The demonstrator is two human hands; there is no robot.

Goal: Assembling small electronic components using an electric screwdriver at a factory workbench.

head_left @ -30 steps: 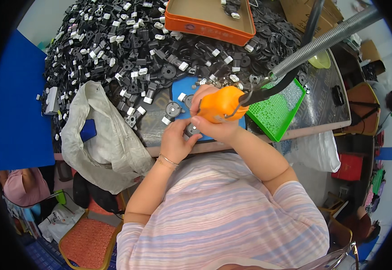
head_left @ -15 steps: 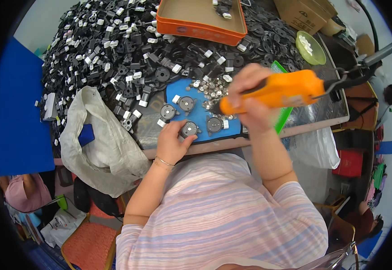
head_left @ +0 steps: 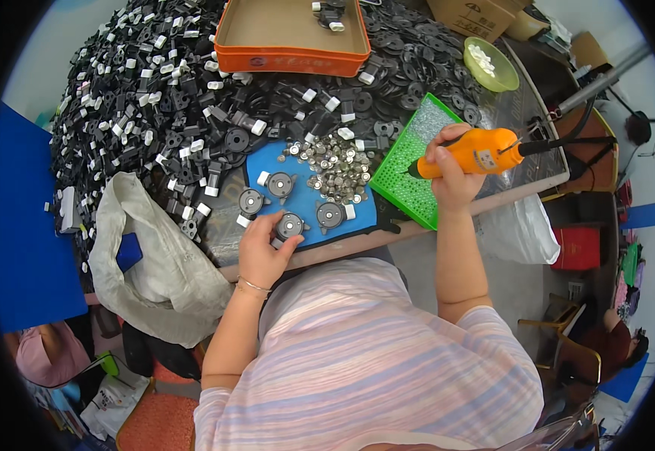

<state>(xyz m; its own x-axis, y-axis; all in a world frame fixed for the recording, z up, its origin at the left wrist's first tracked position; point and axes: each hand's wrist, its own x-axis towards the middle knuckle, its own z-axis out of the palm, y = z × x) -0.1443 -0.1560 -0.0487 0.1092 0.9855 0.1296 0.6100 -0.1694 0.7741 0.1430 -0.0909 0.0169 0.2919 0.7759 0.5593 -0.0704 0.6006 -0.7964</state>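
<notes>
My left hand (head_left: pixel 266 246) pinches a round dark grey part (head_left: pixel 291 225) by its edge against the blue mat (head_left: pixel 357 218). Around it on the mat are three similar parts: one further back (head_left: pixel 279 184), one to the left (head_left: pixel 251 201) and one to the right (head_left: pixel 330 216), each with a white end piece. An orange electric screwdriver (head_left: pixel 484 152) is gripped in my right hand (head_left: pixel 451 169), its dark tip pointing left above a green perforated tray (head_left: pixel 397 180). Small silver metal pieces (head_left: pixel 340 169) lie heaped between the mat parts and the tray.
A large pile of black parts with white ends (head_left: pixel 154 98) covers the table's back left. Behind the mat stands an orange-rimmed box (head_left: pixel 290 62); a yellow-green bowl (head_left: pixel 506 75) of white pieces sits back right. A whitish sack (head_left: pixel 169 289) hangs at the left front edge.
My right hand has swung the screwdriver right, from over the metal pieces to over the green tray. My left hand stays on the same round part. The whole view has shifted somewhat.
</notes>
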